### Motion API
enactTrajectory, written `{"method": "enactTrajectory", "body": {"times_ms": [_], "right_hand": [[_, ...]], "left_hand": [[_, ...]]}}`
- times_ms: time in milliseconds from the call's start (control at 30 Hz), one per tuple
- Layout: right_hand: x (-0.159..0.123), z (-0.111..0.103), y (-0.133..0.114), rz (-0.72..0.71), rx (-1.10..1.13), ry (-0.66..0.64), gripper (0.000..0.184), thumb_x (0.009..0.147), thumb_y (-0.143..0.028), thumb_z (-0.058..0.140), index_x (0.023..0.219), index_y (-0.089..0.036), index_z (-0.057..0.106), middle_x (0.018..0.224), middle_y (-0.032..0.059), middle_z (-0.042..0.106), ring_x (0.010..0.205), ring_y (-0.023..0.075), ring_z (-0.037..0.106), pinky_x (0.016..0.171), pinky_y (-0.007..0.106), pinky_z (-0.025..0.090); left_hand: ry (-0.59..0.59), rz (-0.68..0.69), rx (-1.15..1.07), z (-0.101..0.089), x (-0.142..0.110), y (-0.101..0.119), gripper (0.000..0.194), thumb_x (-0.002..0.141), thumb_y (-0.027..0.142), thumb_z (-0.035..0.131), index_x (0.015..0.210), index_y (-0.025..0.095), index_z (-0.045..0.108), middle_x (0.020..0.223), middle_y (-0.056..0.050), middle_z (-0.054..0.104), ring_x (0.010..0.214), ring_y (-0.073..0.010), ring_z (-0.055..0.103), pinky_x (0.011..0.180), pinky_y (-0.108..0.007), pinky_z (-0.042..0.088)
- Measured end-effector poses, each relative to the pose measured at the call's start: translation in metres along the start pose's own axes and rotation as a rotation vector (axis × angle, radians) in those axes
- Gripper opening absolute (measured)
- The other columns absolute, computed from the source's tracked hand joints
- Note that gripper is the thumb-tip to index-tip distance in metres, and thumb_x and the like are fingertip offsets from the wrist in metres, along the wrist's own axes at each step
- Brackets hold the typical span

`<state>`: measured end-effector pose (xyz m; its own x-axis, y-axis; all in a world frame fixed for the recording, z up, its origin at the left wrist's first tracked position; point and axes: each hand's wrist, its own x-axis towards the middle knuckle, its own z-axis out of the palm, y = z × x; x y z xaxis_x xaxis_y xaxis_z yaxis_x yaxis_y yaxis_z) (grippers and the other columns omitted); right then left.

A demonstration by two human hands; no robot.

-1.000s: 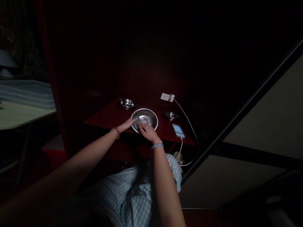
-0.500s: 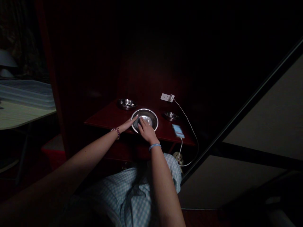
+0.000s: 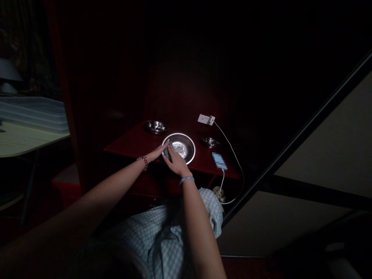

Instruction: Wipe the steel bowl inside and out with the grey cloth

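A wide shiny metal bowl [image 3: 191, 151] stands near the front edge of a dark red tabletop [image 3: 128, 144]. My left hand [image 3: 155, 153], with a beaded bracelet at its wrist, reaches over the bowl's left rim, fingers stretched out and together. Over the near left part of the bowl lies my right hand [image 3: 176, 162], a blue band at its wrist, fingers extended and thumb apart. Both hands' fingertips are close together at the bowl's left inner wall. A greyish patch shows between them; whether it is a cloth or a reflection I cannot tell.
Smaller metal bowls stand behind, one at left [image 3: 156, 127] and one at right [image 3: 210, 142]. A phone [image 3: 219, 161] lies at the right with a white cable [image 3: 232, 149] running to a wall socket [image 3: 203, 119]. Plastic boxes [image 3: 35, 116] sit on a side table [image 3: 29, 141].
My right hand has moved left inside the bowl, toward my left hand, and its thumb is now by the left rim. My left hand stays in about the same place.
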<state>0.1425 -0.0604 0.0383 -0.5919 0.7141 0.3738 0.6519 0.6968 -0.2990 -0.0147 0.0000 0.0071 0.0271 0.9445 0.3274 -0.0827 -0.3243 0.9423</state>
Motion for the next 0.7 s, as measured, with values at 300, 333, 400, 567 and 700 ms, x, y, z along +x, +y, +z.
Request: {"method": "enactTrajectory", "body": {"times_ms": [300, 333, 400, 567, 700], "right_hand": [[-0.001, -0.004, 0.002, 0.015, -0.033, 0.002, 0.065, 0.101, -0.047, 0.038, 0.155, -0.013, 0.027, 0.159, 0.0124, 0.03, 0.147, 0.0229, 0.03, 0.12, 0.038, 0.025], [-0.002, -0.004, 0.002, 0.013, -0.039, -0.009, 0.066, 0.101, -0.047, 0.038, 0.155, -0.013, 0.027, 0.159, 0.0126, 0.029, 0.147, 0.0231, 0.03, 0.121, 0.038, 0.024], [-0.002, -0.004, 0.003, 0.013, -0.05, -0.025, 0.067, 0.101, -0.048, 0.038, 0.155, -0.012, 0.027, 0.16, 0.0133, 0.028, 0.147, 0.0234, 0.028, 0.121, 0.038, 0.023], [-0.003, -0.005, 0.003, 0.008, -0.051, -0.064, 0.067, 0.1, -0.05, 0.039, 0.154, -0.011, 0.028, 0.16, 0.0138, 0.027, 0.148, 0.0231, 0.026, 0.121, 0.039, 0.022], [-0.004, -0.006, 0.002, 0.002, -0.049, -0.051, 0.067, 0.1, -0.051, 0.04, 0.154, -0.014, 0.03, 0.159, 0.013, 0.029, 0.148, 0.0229, 0.028, 0.121, 0.04, 0.022]], "left_hand": [[-0.027, -0.03, 0.021, 0.0, -0.004, 0.001, 0.081, 0.075, 0.077, 0.054, 0.132, 0.019, 0.061, 0.141, -0.012, 0.058, 0.136, -0.027, 0.048, 0.116, -0.035, 0.031], [-0.028, -0.032, 0.026, 0.0, -0.004, 0.001, 0.081, 0.076, 0.076, 0.054, 0.132, 0.019, 0.061, 0.141, -0.012, 0.058, 0.135, -0.0272, 0.049, 0.116, -0.035, 0.031], [-0.025, -0.031, 0.034, 0.0, -0.004, 0.001, 0.08, 0.077, 0.075, 0.053, 0.132, 0.018, 0.061, 0.14, -0.012, 0.058, 0.135, -0.0272, 0.049, 0.116, -0.035, 0.032], [-0.007, -0.025, 0.042, 0.003, -0.007, 0.007, 0.074, 0.079, 0.073, 0.052, 0.128, 0.018, 0.064, 0.134, -0.011, 0.064, 0.133, -0.0277, 0.051, 0.114, -0.035, 0.035], [0.02, -0.031, 0.046, 0.004, -0.01, 0.011, 0.07, 0.08, 0.071, 0.055, 0.125, 0.019, 0.067, 0.131, -0.011, 0.066, 0.132, -0.0298, 0.052, 0.114, -0.037, 0.036]]}}
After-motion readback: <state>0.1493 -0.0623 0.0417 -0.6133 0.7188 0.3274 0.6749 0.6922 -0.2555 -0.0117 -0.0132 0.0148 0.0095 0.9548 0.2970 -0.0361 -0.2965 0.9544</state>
